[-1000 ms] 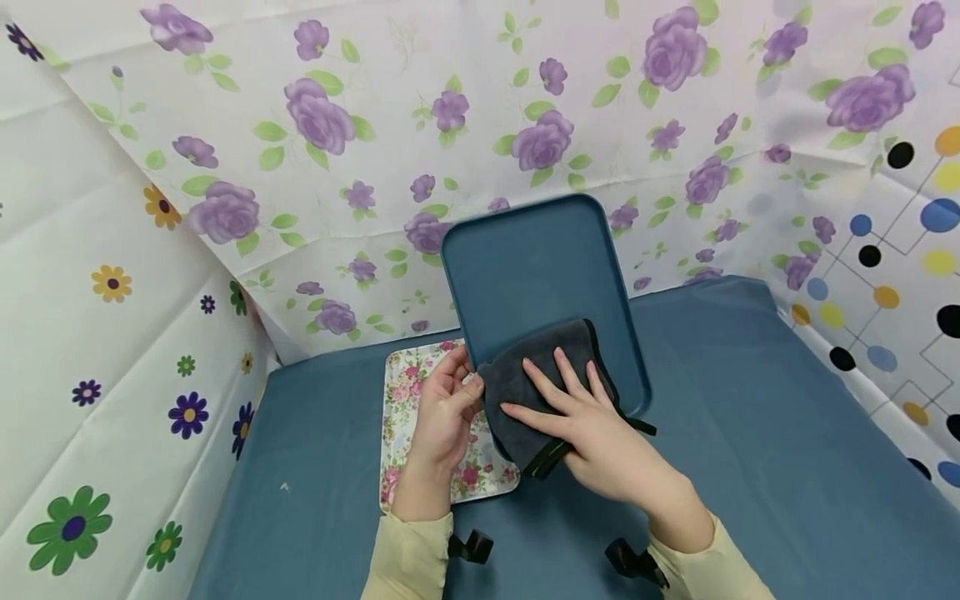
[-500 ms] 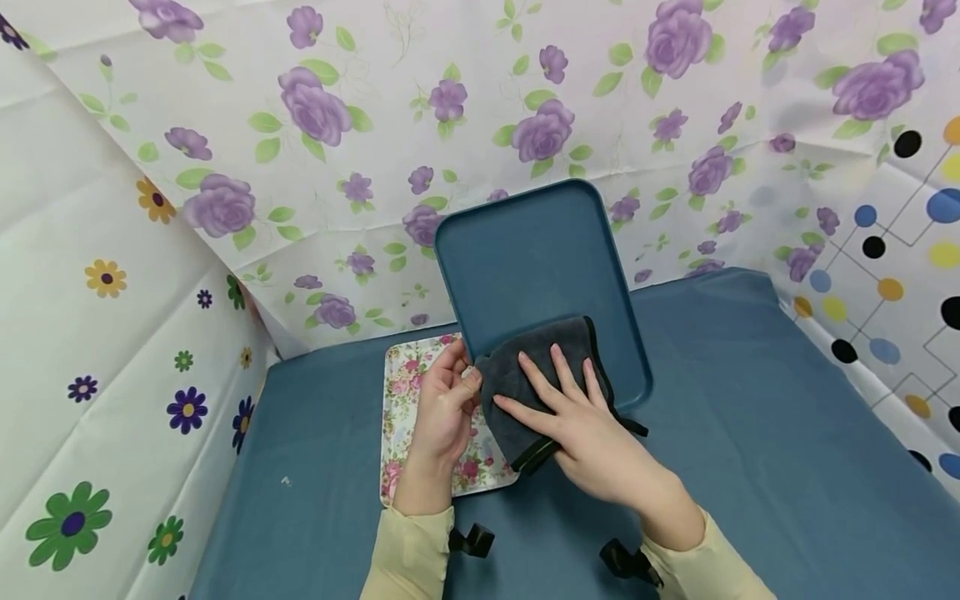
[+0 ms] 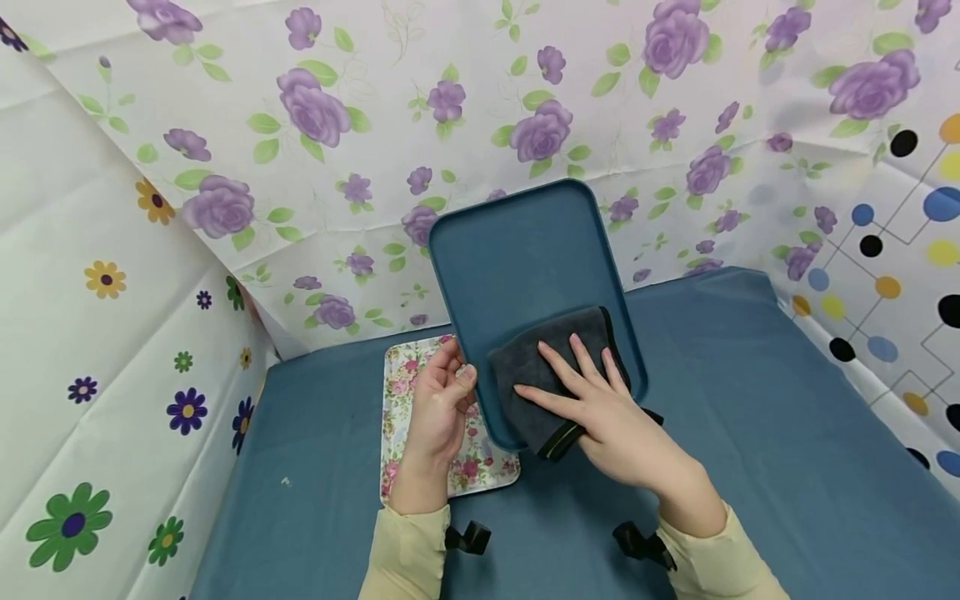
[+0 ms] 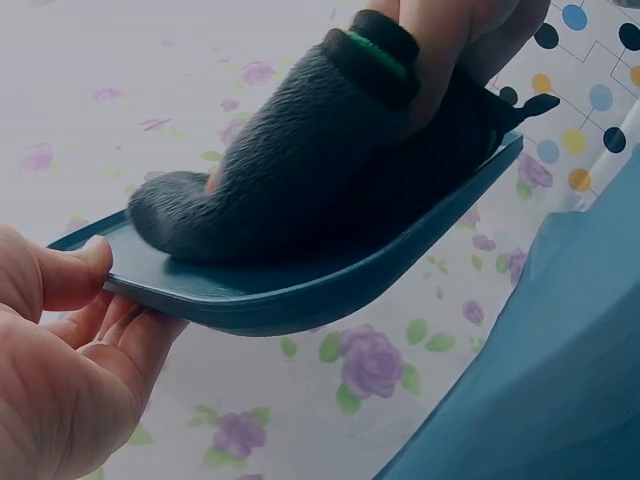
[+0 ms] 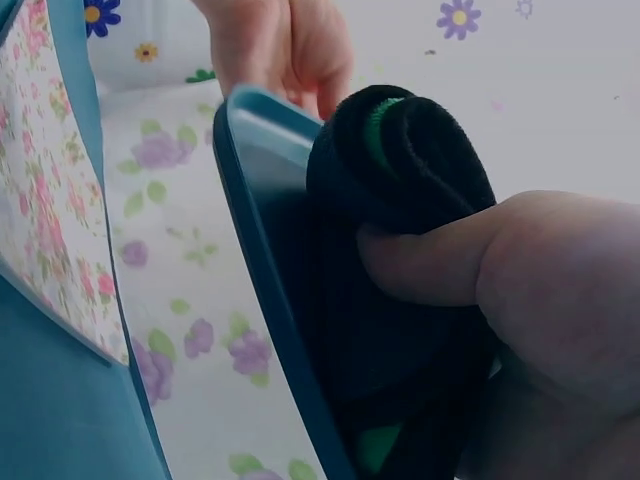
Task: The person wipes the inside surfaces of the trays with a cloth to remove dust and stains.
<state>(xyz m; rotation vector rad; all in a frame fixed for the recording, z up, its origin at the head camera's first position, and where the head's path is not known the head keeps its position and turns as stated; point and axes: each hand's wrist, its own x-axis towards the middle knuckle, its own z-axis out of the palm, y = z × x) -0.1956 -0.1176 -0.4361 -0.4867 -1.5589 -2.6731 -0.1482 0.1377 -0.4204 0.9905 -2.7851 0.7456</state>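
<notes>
My left hand (image 3: 438,408) pinches the left edge of a blue rectangular tray (image 3: 517,258), thumb on the rim and fingers underneath. The tray is held raised and tilted. My right hand (image 3: 618,425) lies spread over a folded dark grey cloth (image 3: 517,396) with black edging, pressing it against the lower part of the tray. In the right wrist view its thumb (image 5: 430,265) bears on the near side of the folded cloth (image 5: 400,180), the fingers hidden behind. The left wrist view shows the cloth's (image 4: 270,170) rolled edge against the tray's inner face.
A flower-patterned tray (image 3: 397,417) lies on the blue tablecloth (image 3: 322,500), partly behind my left hand and the blue tray. Printed sheets (image 3: 375,83) form walls at the back and both sides. A black camera mount sits on each wrist.
The cloth and right hand shift left slightly, then move right across the tray, baring its lower left corner. The tray rises a little and drifts left. The left hand keeps its hold.
</notes>
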